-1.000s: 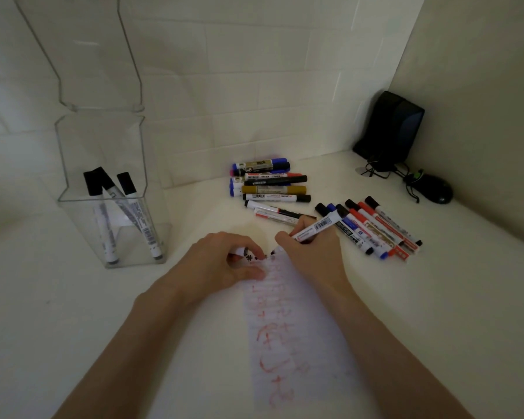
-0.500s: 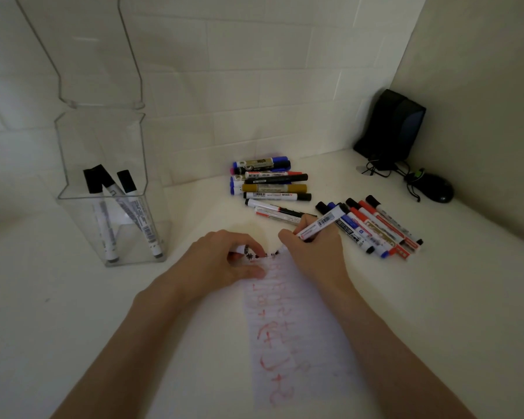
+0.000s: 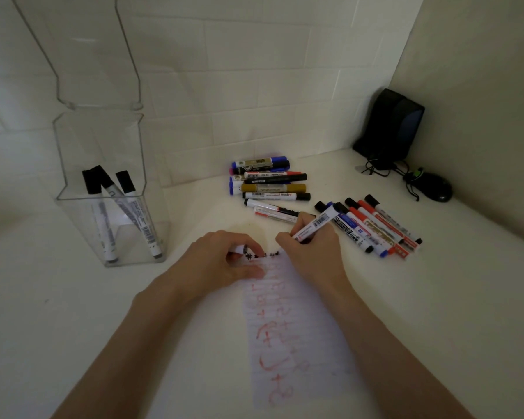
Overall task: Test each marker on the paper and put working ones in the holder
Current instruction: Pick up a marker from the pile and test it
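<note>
The right hand (image 3: 315, 252) has its fingers (image 3: 285, 238) curled tight round a white-barrelled marker (image 3: 315, 225), pinching it low on the barrel. The marker slants up and away to the right, its blue end near the loose row of markers (image 3: 372, 225); its tip is hidden behind the fingers at the top edge of the paper (image 3: 297, 343). The left hand (image 3: 221, 261) lies just beside it, its fingers bent, the fingertips and thumb (image 3: 248, 272) pinning the paper's top left corner to the table (image 3: 436, 297). Black marks (image 3: 254, 256) run along that top edge between the two hands; faint red scribbles (image 3: 273, 337) fill the sheet below. The clear holder (image 3: 73, 213) stands well apart on the left with three black-capped markers (image 3: 124, 207) leaning inside it. A stacked pile of markers (image 3: 270, 179) lies beyond the hands
</note>
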Motion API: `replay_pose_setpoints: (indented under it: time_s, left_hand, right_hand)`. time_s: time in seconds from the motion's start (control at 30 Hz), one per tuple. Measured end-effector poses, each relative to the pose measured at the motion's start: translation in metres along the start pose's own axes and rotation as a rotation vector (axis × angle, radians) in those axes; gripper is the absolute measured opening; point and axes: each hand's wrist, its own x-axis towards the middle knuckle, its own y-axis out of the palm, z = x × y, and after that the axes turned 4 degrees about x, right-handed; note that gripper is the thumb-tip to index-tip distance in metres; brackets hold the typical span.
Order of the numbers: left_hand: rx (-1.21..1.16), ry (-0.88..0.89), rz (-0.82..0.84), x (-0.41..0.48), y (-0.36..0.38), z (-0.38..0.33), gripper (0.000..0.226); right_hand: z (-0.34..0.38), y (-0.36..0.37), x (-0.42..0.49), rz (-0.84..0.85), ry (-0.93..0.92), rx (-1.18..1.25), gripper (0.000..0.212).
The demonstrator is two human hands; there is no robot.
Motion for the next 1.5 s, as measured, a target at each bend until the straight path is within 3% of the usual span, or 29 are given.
replay_pose_setpoints:
  time_s: [0.63, 0.73, 0.87, 1.0, 1.1, 1.5]
  left_hand:
    - [0.003, 0.007, -0.001, -0.001, 0.000, 0.000, 0.031]
    - [-0.006, 0.015, -0.013, -0.003, -0.002, -0.002, 0.035]
    - [-0.199, 0.026, -0.124, -0.004, -0.002, -0.005, 0.035]
    - [-0.290, 0.091, -0.194, -0.005, -0.006, -0.010, 0.037]
    - [-0.437, 0.021, -0.222, -0.004, -0.009, -0.017, 0.019]
    - [-0.467, 0.088, -0.268, -0.002, -0.011, -0.017, 0.010]
  right_hand:
    - [0.006, -0.002, -0.002, 0.023, 0.046, -0.003, 0.031]
    - [0.007, -0.008, 0.003, -0.064, 0.141, 0.164, 0.025]
    - [0.020, -0.017, 0.003, -0.135, 0.227, 0.489, 0.015]
    - [0.026, -0.025, -0.001, -0.084, 0.135, 0.432, 0.019]
    - [0.030, -0.025, -0.001, -0.040, 0.151, 0.475, 0.019]
    - [0.032, -0.020, -0.005, 0.116, 0.134, 0.449, 0.010]
